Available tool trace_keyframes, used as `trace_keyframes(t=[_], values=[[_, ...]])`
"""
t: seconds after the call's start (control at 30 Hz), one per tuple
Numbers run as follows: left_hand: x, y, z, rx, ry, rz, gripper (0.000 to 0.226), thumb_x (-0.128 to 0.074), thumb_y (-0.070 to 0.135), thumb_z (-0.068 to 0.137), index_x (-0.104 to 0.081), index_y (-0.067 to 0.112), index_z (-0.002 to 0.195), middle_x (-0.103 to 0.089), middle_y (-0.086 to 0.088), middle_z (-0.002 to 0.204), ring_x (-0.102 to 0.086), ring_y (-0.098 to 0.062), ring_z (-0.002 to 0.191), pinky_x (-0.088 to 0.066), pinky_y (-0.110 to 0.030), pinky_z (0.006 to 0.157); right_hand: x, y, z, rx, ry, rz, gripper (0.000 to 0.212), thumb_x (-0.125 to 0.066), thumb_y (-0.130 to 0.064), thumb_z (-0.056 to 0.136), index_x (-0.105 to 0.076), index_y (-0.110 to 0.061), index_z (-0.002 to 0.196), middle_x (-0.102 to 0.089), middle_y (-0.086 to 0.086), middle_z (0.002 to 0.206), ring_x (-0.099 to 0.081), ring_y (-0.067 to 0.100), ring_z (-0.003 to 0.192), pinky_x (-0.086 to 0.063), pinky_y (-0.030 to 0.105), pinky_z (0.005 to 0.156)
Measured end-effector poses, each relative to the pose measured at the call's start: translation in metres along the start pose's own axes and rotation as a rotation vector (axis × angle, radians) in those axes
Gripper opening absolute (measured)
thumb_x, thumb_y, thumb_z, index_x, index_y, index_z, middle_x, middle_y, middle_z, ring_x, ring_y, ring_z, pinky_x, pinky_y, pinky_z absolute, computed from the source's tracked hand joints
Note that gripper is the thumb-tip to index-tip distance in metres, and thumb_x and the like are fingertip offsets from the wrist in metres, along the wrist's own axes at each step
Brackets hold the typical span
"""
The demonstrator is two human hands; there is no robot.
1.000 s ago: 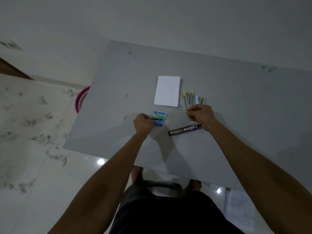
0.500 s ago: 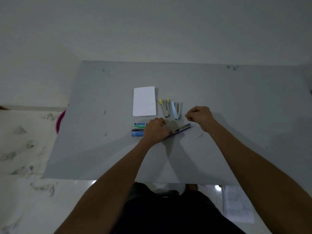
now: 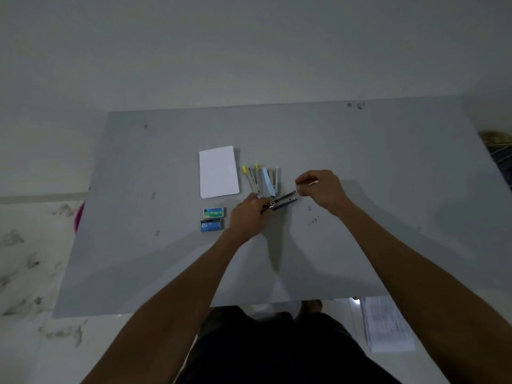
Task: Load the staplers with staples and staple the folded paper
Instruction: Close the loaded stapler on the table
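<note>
I have the dark stapler (image 3: 284, 201) to the right of the folded paper (image 3: 219, 173) and a little nearer to me, lying slanted and low over the tabletop (image 3: 360, 245). The left hand (image 3: 248, 217) grips its near end with curled fingers (image 3: 260, 204). The right hand (image 3: 321, 187) is closed in a pinch just at its far end, holding a thin pale thing that I take for a strip of staples (image 3: 313, 183). I judge the step to be loading this stapler. To do it well, I would keep the left hand firm so the body does not roll, and keep the open channel facing up. Then I would line the strip with the channel and slide it in gently, because a hard squeeze can break such a strip. Several things I cannot make out. The left hand hides the near end of the stapler, so I cannot say how far it is open or whether staples are already inside. The strip is small and blurred, and I cannot tell whether the right fingers touch the stapler tip. Two more staplers, a yellow stapler (image 3: 252, 180) and a light blue stapler (image 3: 270, 182), lie just beside the paper's right edge. Whether they are loaded is not visible. The green staple box (image 3: 213, 212) and the blue staple box (image 3: 211, 225) sit just on the near side of the paper, open or closed I cannot tell.
</note>
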State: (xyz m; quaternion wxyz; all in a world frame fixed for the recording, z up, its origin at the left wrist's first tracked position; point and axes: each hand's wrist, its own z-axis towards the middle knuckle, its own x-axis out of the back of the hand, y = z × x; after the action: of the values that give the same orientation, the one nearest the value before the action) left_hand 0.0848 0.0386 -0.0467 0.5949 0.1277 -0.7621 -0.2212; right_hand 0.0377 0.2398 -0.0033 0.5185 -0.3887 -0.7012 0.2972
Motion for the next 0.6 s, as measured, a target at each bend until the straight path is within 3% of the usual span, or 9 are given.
trace_keyframes(t=[0.1,0.2,0.37,0.6], values=[[0.020,0.006,0.008,-0.029,0.047,0.033,0.030,-0.051,0.032,0.093,-0.061,0.023,0.120,-0.055,-0.009,0.109,-0.060,-0.031,0.095,-0.051,-0.042,0.079,0.002,-0.011,0.004,0.165,-0.021,-0.140,0.012,-0.070,-0.001,0.078,-0.073,-0.008,0.087,-0.071,0.009,0.084,-0.067,0.022,0.071,-0.056,0.029,0.071],[0.038,0.011,0.014,-0.054,0.090,0.074,0.028,-0.052,0.032,0.092,-0.062,0.024,0.117,-0.055,-0.008,0.110,-0.061,-0.032,0.096,-0.051,-0.042,0.077,0.007,-0.022,0.009,0.292,-0.026,-0.314,0.013,-0.070,-0.002,0.078,-0.073,-0.008,0.089,-0.067,0.008,0.089,-0.061,0.016,0.071,-0.048,0.020,0.071],[0.060,0.017,0.018,-0.095,0.145,0.135,0.027,-0.052,0.033,0.091,-0.061,0.025,0.115,-0.053,-0.005,0.107,-0.061,-0.029,0.091,-0.049,-0.037,0.070,0.017,-0.037,0.018,0.424,-0.051,-0.465,0.012,-0.070,-0.006,0.079,-0.072,-0.008,0.091,-0.067,0.011,0.089,-0.064,0.024,0.077,-0.052,0.040,0.078],[0.077,0.022,0.018,-0.149,0.199,0.153,0.029,-0.052,0.031,0.093,-0.062,0.024,0.119,-0.055,-0.003,0.102,-0.061,-0.025,0.082,-0.040,-0.028,0.062,0.021,-0.050,0.021,0.513,-0.088,-0.644,0.012,-0.065,-0.009,0.085,-0.072,-0.009,0.094,-0.065,0.011,0.091,-0.062,0.028,0.082,-0.050,0.042,0.076]])
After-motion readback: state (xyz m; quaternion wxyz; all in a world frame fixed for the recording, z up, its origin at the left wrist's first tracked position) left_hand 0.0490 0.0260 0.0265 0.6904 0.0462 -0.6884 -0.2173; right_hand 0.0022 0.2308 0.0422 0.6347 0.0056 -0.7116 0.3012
